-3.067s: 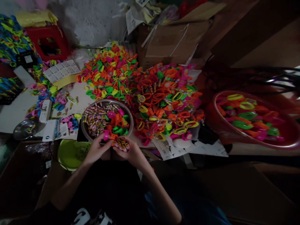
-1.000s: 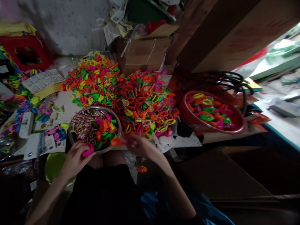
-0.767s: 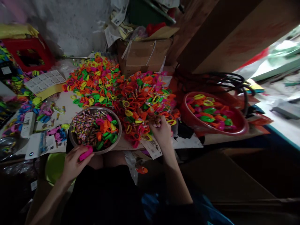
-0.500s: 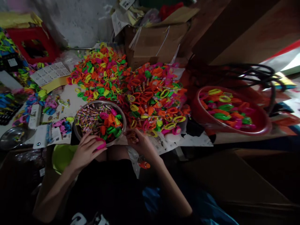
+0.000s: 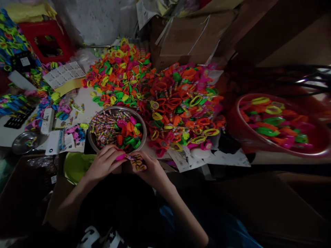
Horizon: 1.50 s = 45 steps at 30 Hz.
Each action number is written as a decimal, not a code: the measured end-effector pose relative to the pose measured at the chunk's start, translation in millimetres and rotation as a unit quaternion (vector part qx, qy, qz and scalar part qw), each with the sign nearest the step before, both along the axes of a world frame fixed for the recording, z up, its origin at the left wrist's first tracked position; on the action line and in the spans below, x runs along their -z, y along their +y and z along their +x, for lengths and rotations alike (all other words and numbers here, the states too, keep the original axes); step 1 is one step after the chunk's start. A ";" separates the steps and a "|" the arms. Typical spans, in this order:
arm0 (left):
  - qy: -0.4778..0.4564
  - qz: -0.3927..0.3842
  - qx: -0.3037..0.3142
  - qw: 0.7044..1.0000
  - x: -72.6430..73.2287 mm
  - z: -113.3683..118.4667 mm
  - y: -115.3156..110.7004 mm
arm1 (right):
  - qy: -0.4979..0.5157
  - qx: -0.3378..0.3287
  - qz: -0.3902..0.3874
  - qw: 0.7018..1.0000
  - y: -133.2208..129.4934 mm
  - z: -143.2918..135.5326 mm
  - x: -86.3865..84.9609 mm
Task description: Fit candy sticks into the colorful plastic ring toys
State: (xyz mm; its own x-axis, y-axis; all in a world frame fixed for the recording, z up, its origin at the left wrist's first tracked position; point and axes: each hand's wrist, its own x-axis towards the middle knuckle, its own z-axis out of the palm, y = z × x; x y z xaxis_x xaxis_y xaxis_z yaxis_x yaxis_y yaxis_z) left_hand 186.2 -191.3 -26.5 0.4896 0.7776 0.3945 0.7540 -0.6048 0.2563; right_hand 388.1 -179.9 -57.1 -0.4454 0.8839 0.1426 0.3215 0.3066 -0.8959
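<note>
My left hand (image 5: pixel 103 162) pinches a small bright pink plastic piece (image 5: pixel 120 155) at the near rim of a metal bowl (image 5: pixel 144 136). Curled around a bunch of small patterned sticks (image 5: pixel 139 164) is my right hand (image 5: pixel 153 169); one stick's end meets the pink piece between the two hands. Inside the bowl, many similar patterned sticks (image 5: pixel 104 128) fill the left side. Orange, green, pink and yellow plastic pieces (image 5: pixel 131 140) lie on its right side. The fingers partly hide what each hand grips.
Behind the bowl rise two heaps of colourful plastic pieces, one farther back (image 5: pixel 116 75) and one to the right (image 5: pixel 178 103). A red basin (image 5: pixel 320 151) of more pieces stands at right. A cardboard box (image 5: pixel 186 38), red stool (image 5: pixel 49 43) and small metal dish (image 5: pixel 16 146) surround the worktop.
My right hand has moved left with the sticks, and my left hand has shifted right with the pink piece, so they now meet. The view has shifted slightly left.
</note>
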 end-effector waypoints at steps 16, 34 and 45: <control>0.017 0.005 0.047 0.999 3.5 -0.1 -3.5 | 0.013 0.029 -0.142 0.989 -2.6 -6.0 -0.1; 0.002 0.005 0.059 0.998 21.0 -12.4 -0.7 | 0.114 0.054 -0.187 0.974 -6.2 -13.8 2.3; -0.016 0.061 0.052 0.997 12.0 -7.8 -1.9 | 0.084 0.047 -0.189 0.977 -11.0 -11.3 -1.7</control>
State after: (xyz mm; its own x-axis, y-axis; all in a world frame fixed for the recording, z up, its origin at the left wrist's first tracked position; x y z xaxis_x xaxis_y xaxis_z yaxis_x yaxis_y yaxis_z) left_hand 178.4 -193.2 -38.5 0.5508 0.6688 0.4994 0.6779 -0.7075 0.1998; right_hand 376.8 -190.9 -55.4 -0.3580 0.9236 -0.1374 0.1709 -0.0799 -0.9820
